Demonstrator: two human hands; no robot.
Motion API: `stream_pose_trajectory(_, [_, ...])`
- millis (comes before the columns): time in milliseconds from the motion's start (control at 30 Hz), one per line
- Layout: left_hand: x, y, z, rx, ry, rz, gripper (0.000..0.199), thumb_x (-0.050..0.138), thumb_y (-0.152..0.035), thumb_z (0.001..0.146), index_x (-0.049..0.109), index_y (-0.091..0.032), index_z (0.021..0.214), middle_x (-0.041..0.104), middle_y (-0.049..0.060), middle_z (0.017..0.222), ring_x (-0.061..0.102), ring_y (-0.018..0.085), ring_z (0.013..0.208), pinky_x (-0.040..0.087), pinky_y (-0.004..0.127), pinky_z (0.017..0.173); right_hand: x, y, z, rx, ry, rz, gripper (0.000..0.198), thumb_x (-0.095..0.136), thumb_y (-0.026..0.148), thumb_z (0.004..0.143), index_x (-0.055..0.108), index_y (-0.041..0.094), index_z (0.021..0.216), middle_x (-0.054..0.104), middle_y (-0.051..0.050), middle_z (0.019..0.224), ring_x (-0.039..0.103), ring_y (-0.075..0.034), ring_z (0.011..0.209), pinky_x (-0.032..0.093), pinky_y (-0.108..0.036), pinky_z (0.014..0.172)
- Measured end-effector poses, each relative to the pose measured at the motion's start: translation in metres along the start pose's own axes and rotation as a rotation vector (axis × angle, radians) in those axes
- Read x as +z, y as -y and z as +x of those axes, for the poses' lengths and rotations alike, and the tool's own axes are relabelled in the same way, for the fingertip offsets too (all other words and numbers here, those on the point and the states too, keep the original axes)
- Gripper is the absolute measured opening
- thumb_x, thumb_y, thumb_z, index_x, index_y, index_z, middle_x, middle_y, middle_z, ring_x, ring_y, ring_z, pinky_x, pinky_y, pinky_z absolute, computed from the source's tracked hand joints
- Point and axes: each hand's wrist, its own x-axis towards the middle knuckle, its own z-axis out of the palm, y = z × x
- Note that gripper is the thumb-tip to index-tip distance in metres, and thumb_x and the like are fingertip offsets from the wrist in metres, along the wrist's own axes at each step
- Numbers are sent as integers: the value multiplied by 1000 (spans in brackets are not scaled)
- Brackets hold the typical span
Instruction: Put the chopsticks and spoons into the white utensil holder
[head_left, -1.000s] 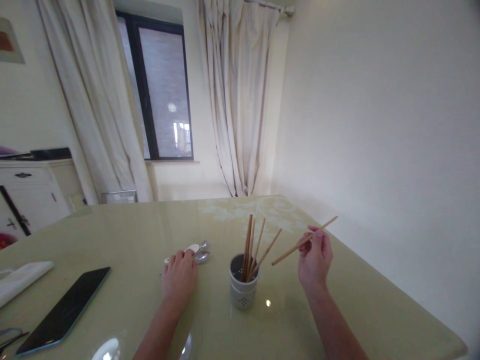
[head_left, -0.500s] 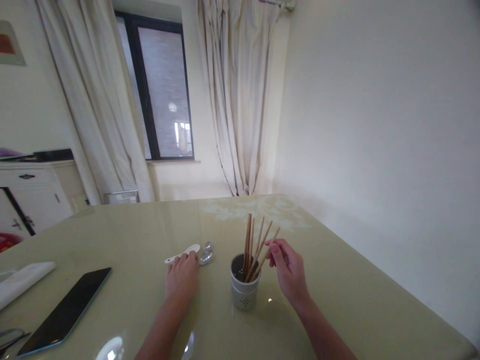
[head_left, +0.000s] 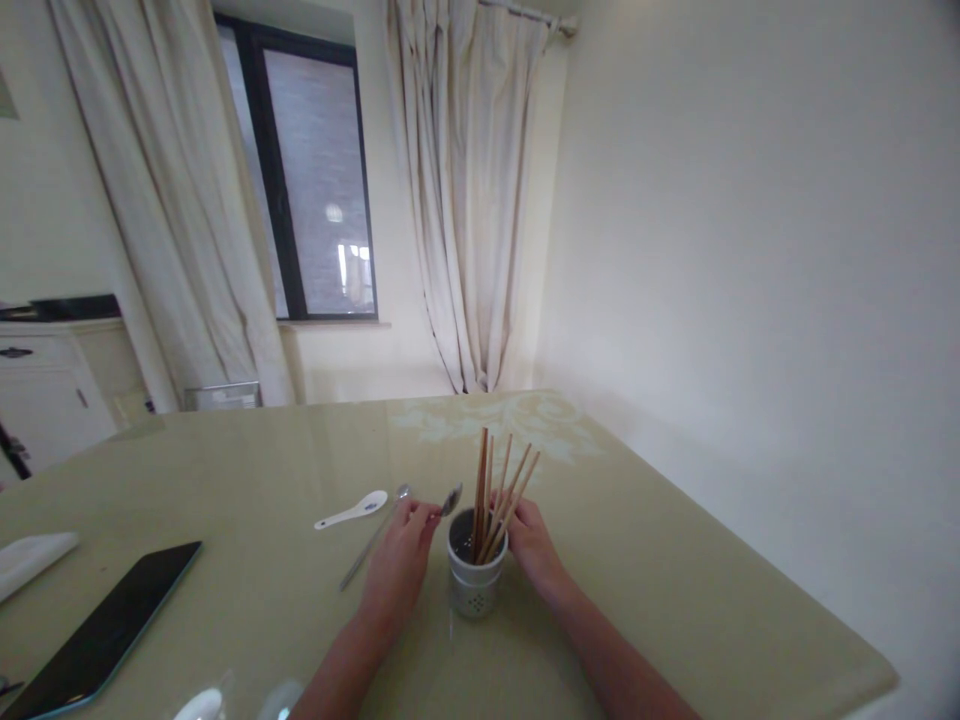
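Note:
My left hand (head_left: 401,555) is closed on a metal spoon (head_left: 451,499). The spoon's bowl points right, close to the left rim of a grey utensil cup (head_left: 477,588). Several wooden chopsticks (head_left: 504,495) stand in the cup, leaning mostly right. My right hand (head_left: 534,545) is at the cup's right side, its fingers curled round behind the rim and partly hidden by chopsticks and cup. Left of my left hand lie a second metal spoon (head_left: 364,558), partly covered by that hand, and a white soup spoon (head_left: 352,510).
A dark tablet-like slab (head_left: 112,630) lies on the glossy table (head_left: 255,480) at left, with a white object (head_left: 34,560) beyond it. A wall (head_left: 735,300) runs along the table's right side. Curtains (head_left: 469,200) and a window (head_left: 319,180) are behind.
My left hand has picked up a metal spoon and carried it right to the cup. My right hand has moved from a chopstick's upper part down to the cup's side. The view has shifted slightly right.

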Motion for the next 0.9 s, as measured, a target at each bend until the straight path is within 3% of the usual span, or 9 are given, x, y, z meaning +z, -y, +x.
stream_pose_trajectory(133, [6, -16, -8, 155, 48, -206, 32, 45, -26, 99, 77, -22, 102, 70, 12, 108, 72, 23, 92, 59, 36, 85, 7, -9, 5, 10, 127, 63, 48, 76, 70, 80, 76, 22, 71, 70, -3, 64, 64, -22, 62, 54, -34, 61])
stream_pose_trajectory(267, [4, -22, -8, 207, 135, -307, 30, 49, -24, 97, 79, -22, 101, 73, 13, 109, 72, 23, 92, 59, 35, 84, 9, -7, 3, -27, 46, 28, 43, 77, 65, 81, 74, 25, 65, 68, -4, 60, 62, -24, 59, 53, -36, 59])
stream_pose_trajectory(367, [0, -18, -3, 150, 71, -363, 33, 48, -34, 101, 78, -23, 108, 76, 12, 113, 73, 25, 102, 58, 40, 94, -3, 3, 6, -85, -127, 4, 42, 77, 63, 83, 73, 22, 72, 68, -4, 66, 58, -21, 61, 48, -34, 59])
stream_pose_trajectory(500, [-7, -10, 3, -41, -75, -516, 42, 47, -52, 103, 74, -22, 115, 79, 13, 118, 73, 28, 112, 56, 48, 104, -40, 29, 13, -193, -469, -11, 42, 72, 62, 90, 71, 20, 91, 59, 2, 69, 49, -16, 62, 39, -28, 56])
stream_pose_trajectory(567, [-8, -12, 1, -96, -22, -657, 49, 46, -59, 103, 72, -22, 122, 77, 13, 127, 73, 28, 118, 56, 48, 106, -58, 43, 12, -309, -736, 6, 45, 74, 64, 88, 68, 19, 84, 50, 6, 63, 43, -13, 56, 34, -25, 51])
stream_pose_trajectory(633, [-7, -18, -2, -131, 68, -761, 55, 46, -63, 102, 70, -22, 129, 75, 13, 135, 70, 28, 125, 54, 49, 111, -68, 54, 9, -384, -831, 113, 47, 75, 66, 88, 67, 19, 87, 49, 7, 61, 41, -11, 53, 30, -23, 48])
stream_pose_trajectory(767, [-7, -34, -10, -157, 139, -729, 53, 52, -64, 100, 72, -25, 131, 73, 9, 139, 63, 28, 135, 45, 48, 120, -60, 62, -1, -414, -659, 313, 43, 77, 61, 89, 69, 19, 93, 48, 8, 58, 39, -9, 50, 30, -21, 47])
stream_pose_trajectory(900, [-12, -39, -12, -156, 177, -706, 53, 55, -64, 98, 73, -25, 129, 76, 8, 134, 67, 29, 127, 52, 44, 110, -38, 59, -13, -410, -499, 210, 33, 74, 54, 96, 72, 20, 98, 57, 4, 65, 49, -11, 53, 37, -21, 48])
